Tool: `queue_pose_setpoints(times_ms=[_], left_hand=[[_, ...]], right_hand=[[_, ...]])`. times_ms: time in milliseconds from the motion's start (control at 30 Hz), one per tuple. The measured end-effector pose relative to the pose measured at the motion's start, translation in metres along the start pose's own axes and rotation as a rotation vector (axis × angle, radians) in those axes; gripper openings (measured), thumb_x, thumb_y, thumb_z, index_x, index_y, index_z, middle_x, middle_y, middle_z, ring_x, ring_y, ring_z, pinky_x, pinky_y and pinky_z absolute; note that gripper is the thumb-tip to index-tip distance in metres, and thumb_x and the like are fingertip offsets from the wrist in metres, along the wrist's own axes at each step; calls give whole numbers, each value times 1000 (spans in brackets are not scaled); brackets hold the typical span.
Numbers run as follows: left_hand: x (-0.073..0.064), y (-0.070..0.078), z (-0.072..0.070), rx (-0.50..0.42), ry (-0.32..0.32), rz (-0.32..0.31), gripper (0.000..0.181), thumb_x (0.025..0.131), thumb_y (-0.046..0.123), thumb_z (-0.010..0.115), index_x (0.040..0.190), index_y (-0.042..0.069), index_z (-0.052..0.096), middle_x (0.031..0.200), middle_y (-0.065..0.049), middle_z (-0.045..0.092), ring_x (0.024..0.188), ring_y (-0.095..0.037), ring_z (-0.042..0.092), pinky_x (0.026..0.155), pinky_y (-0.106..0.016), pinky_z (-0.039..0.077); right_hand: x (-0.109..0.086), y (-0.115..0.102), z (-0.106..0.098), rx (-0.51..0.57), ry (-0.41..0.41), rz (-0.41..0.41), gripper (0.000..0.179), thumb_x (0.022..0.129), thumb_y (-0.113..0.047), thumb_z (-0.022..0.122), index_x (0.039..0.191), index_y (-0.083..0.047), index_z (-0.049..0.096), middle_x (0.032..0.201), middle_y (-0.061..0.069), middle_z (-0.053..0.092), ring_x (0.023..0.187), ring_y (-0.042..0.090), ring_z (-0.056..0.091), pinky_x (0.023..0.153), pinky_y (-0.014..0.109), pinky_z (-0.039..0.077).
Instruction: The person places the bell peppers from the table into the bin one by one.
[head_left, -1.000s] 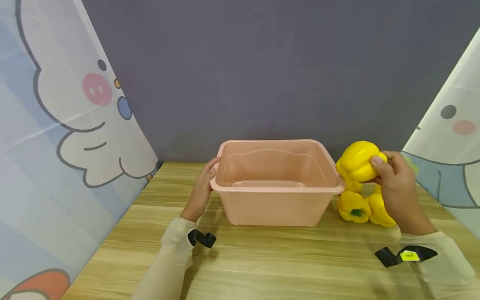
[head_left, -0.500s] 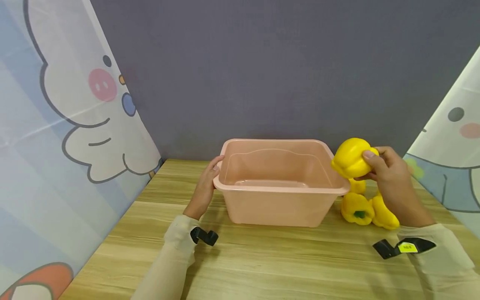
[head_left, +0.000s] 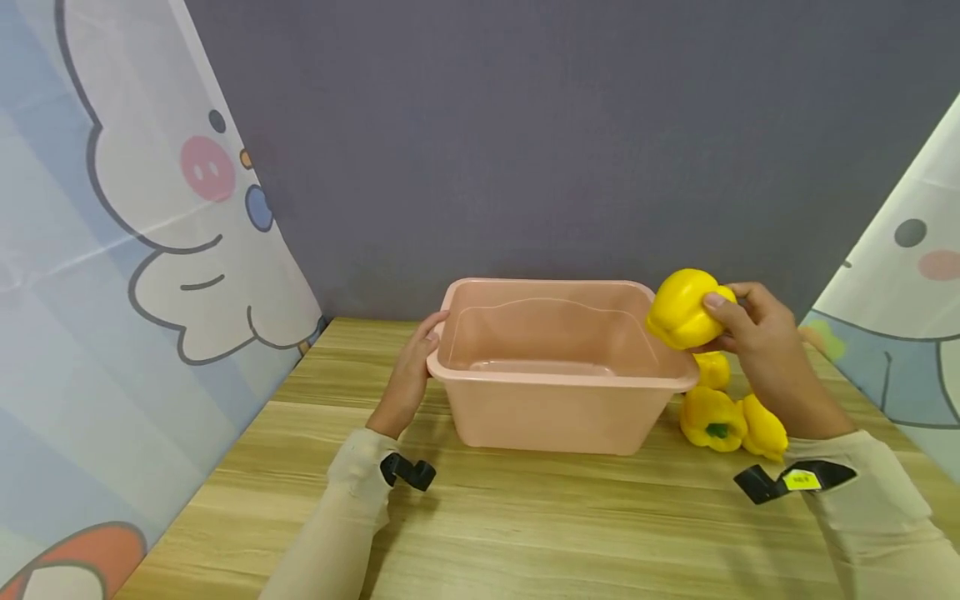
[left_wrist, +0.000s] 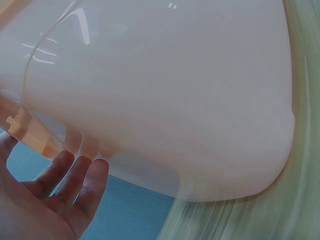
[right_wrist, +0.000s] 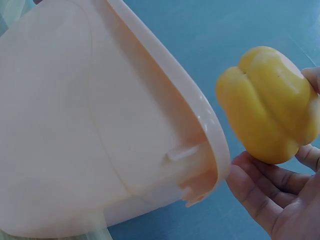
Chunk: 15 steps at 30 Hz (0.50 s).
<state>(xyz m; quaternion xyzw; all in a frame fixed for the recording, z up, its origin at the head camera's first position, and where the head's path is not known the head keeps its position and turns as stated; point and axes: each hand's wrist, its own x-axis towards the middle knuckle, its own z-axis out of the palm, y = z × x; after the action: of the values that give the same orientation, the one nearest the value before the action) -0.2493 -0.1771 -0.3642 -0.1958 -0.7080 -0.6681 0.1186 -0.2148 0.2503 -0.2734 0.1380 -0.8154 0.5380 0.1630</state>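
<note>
A pink plastic tub (head_left: 551, 415) stands on the wooden table, with its bare bottom showing inside. My left hand (head_left: 407, 379) grips its left rim; in the left wrist view several fingertips (left_wrist: 95, 172) lie against the outer wall below the rim. Between thumb and fingers my right hand (head_left: 770, 354) holds a yellow bell pepper (head_left: 681, 310), raised at the tub's right rim. From the right wrist this pepper (right_wrist: 270, 105) appears just outside the rim, fingers beneath it. Below that hand lie three more yellow bell peppers (head_left: 712, 419), one partly hidden behind the tub's corner.
A dark grey panel (head_left: 510, 150) rises behind the table (head_left: 525, 517). Cartoon-printed sheets (head_left: 172, 292) close off the left and right sides. A black wrist mount (head_left: 798, 479) sits on the right sleeve, and another (head_left: 407, 472) on the left.
My right hand has carried the held bell pepper leftward and slightly up, to over the tub's right rim. The left hand keeps its place on the left rim. The view has shifted slightly.
</note>
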Motion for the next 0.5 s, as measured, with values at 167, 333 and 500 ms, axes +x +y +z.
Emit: queue_pose_setpoints(times_ms=[167, 333, 500], left_hand=[[0, -1, 0, 3, -13, -11, 51, 106, 36, 38, 152, 17, 42, 137, -26, 49, 96, -34, 60, 75, -31, 51], [0, 0, 0, 8, -15, -14, 50, 106, 36, 37, 153, 18, 41, 139, -22, 49, 95, -25, 60, 76, -32, 50], [-1, 4, 0, 8, 0, -28, 49, 106, 35, 38, 152, 18, 42, 143, -16, 49, 104, -26, 59, 80, -34, 50]], right_hand=[[2, -1, 1, -1, -40, 4, 18, 107, -32, 47, 120, -19, 48, 112, 0, 57, 85, 10, 68, 74, 20, 54], [7, -5, 4, 43, -69, 10, 20, 106, -31, 49, 119, -16, 49, 111, 2, 59, 80, 16, 72, 70, 27, 57], [11, -10, 8, -1, -94, 18, 22, 106, -35, 49, 120, -18, 48, 114, 5, 55, 85, 13, 70, 70, 29, 58]])
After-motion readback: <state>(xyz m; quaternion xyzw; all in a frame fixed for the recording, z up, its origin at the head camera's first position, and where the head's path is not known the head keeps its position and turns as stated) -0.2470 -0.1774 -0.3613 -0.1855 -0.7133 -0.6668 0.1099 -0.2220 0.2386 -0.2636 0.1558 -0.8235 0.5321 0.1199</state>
